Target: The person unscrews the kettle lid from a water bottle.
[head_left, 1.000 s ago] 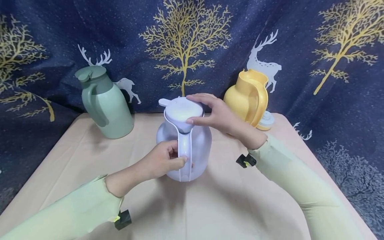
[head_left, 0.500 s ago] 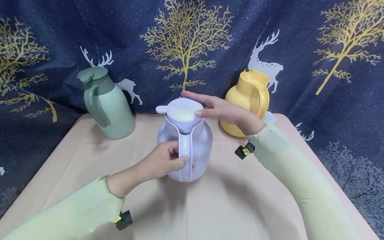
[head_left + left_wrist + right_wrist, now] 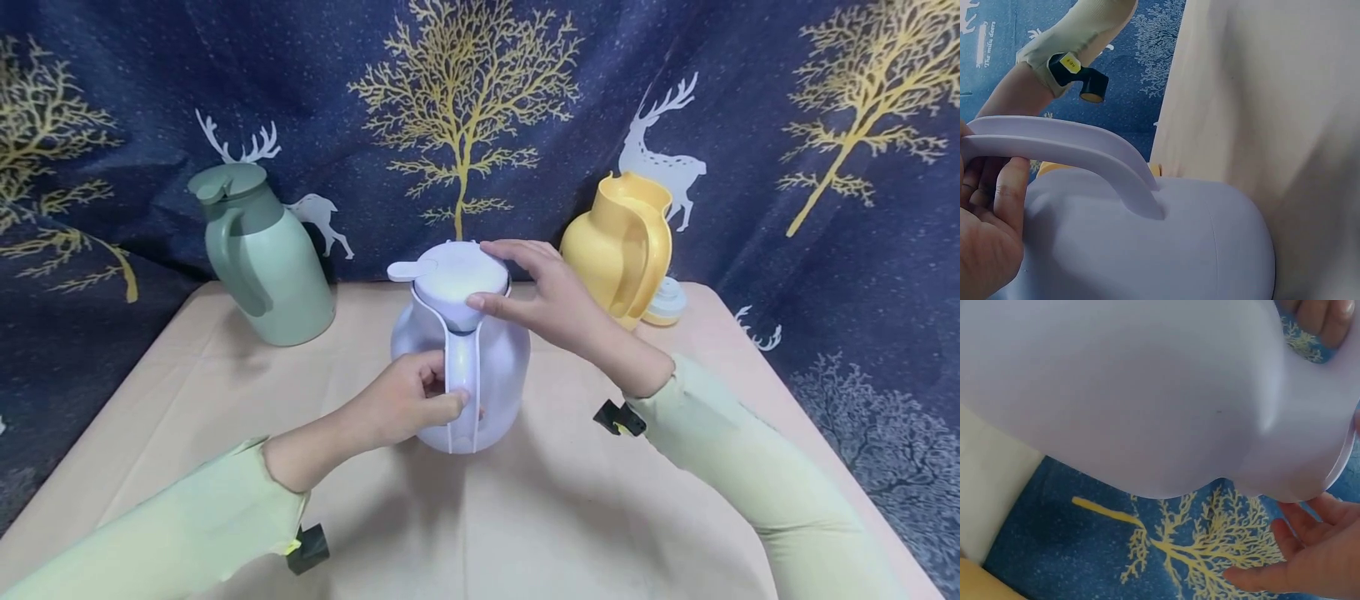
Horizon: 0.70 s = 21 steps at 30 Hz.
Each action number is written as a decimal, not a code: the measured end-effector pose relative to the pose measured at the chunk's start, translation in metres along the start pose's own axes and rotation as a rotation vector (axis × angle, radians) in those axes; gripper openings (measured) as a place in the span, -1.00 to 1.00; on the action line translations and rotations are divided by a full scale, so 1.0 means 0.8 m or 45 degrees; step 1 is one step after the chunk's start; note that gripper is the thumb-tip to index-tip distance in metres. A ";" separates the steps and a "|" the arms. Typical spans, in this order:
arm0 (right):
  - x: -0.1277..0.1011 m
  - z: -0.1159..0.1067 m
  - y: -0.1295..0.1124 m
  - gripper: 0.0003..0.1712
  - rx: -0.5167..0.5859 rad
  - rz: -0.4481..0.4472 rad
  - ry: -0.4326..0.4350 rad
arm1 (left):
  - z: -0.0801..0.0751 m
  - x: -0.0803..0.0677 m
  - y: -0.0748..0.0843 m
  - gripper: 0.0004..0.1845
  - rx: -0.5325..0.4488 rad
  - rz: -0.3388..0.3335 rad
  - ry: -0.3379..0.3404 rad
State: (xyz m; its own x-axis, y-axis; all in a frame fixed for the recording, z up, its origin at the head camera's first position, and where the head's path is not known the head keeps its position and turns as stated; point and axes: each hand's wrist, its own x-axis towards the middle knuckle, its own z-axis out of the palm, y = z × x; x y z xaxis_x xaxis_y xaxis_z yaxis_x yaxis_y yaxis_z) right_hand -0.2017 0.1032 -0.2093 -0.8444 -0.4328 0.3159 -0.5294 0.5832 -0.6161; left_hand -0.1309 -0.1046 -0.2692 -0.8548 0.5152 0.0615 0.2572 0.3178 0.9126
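Note:
A pale lilac vacuum jug (image 3: 502, 375) stands upright on the table in the middle of the head view. My left hand (image 3: 408, 400) grips its handle (image 3: 462, 375), thumb across the near side; the left wrist view shows the fingers (image 3: 1010, 194) curled under that handle. The round lid (image 3: 457, 275) sits in the jug's neck, its flat tab pointing left. With thumb near the front edge and fingers at the far edge, my right hand (image 3: 555, 292) holds the lid from the right. In the right wrist view the fingers reach past the jug's rim, which hides part of them.
To the left stands a green vacuum jug (image 3: 270, 275) with its lid on. A yellow jug (image 3: 615, 250) with an open top is behind my right hand, and a loose white-and-yellow lid (image 3: 665, 302) lies beside it. A dark patterned cloth (image 3: 337, 100) hangs behind the table.
The lid's tab has turned slightly towards me since one second ago. My right hand shifted forward with loosened fingers, then came back onto the lid. The left hand kept its hold on the handle.

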 end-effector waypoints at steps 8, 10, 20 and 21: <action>0.021 -0.003 0.006 -0.18 0.073 -0.011 -0.185 | -0.003 -0.002 0.001 -0.68 0.031 0.023 0.002; 0.028 -0.008 0.010 -0.18 0.119 -0.042 -0.262 | -0.003 -0.002 0.001 -0.68 0.036 0.023 0.007; 0.036 -0.024 0.020 -0.17 0.285 -0.031 -0.524 | -0.001 0.000 0.002 -0.69 -0.018 0.048 0.003; 0.032 -0.024 0.017 -0.18 0.234 -0.024 -0.473 | -0.001 0.001 0.002 -0.69 -0.015 0.045 0.004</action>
State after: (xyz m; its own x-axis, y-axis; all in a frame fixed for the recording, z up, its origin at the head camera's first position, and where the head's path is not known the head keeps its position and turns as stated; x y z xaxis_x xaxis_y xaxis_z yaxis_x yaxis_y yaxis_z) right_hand -0.2319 0.1133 -0.1962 -0.7297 -0.6805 0.0668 -0.4922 0.4549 -0.7421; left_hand -0.1312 -0.1044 -0.2672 -0.8467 0.5236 0.0949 0.2820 0.2903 0.9144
